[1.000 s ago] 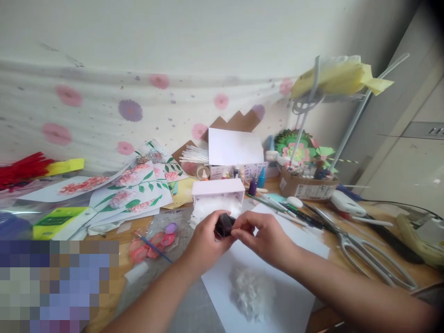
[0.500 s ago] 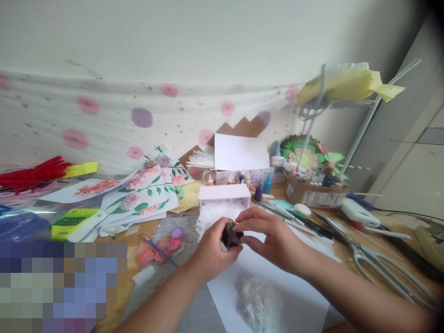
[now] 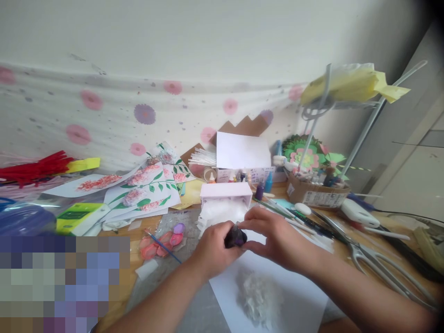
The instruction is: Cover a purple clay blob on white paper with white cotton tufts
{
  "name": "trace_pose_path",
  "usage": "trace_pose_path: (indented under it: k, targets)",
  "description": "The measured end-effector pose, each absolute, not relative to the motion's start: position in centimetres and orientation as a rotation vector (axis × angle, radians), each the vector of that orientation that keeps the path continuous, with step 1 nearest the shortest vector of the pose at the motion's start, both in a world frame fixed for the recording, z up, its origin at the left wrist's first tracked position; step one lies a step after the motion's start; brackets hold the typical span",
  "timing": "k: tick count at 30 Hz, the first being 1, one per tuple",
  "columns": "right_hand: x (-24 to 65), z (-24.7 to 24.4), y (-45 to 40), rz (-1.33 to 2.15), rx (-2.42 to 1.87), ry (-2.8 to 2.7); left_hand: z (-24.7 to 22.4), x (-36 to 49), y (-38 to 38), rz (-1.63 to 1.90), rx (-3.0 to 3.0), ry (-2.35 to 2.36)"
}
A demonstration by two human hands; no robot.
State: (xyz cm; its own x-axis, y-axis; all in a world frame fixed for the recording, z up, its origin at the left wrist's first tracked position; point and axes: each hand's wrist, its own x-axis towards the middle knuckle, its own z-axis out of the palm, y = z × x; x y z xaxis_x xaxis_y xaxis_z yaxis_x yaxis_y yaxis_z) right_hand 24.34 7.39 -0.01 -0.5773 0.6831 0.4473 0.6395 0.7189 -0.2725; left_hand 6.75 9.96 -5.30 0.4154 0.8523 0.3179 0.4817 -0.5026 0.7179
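Observation:
My left hand (image 3: 217, 247) is wrapped round a small dark purple-black object (image 3: 236, 237), whose exact kind is too blurred to tell. Against its right side, the thumb and fingertips of my right hand (image 3: 268, 236) pinch in. Both hands are held above a white sheet of paper (image 3: 225, 286). On that sheet, below the hands, lies a crumpled whitish clump (image 3: 260, 296). Just beyond my hands, a white open box (image 3: 227, 189) has white tissue-like pieces (image 3: 218, 215) spilling out of its front.
Left of my arm sit a coral palette (image 3: 163, 245) and a blue-handled brush (image 3: 164, 248). Flower paintings (image 3: 142, 189) lie farther back. Large scissors (image 3: 374, 268), a white glue gun (image 3: 362, 212) and a cardboard box (image 3: 315, 192) occupy the right. A purple bottle (image 3: 259, 192) stands behind.
The dark object has turned in my fingers, showing a rounder face now. My hands stay close together in nearly the same place. The whole view has shifted slightly.

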Motion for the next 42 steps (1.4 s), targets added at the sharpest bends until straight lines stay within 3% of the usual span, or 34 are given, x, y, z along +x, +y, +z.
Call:
trace_pose_path:
  k: [12,21,30,42]
  targets:
    - [23.5,0.1,7.4,-0.044,-0.918,-2.473,-5.4,6.8,10.1,0.777,1.838,0.84]
    - [23.8,-0.8,7.7,-0.11,-0.942,-2.44,-5.3,6.8,9.8,0.748,1.965,0.962]
    - [24.4,-0.5,7.4,-0.187,-0.668,-2.534,-5.8,6.7,10.2,0.635,1.768,0.945]
    - [24.0,-0.5,7.3,0.026,-0.749,-2.586,-4.8,6.5,9.4,0.479,1.815,0.817]
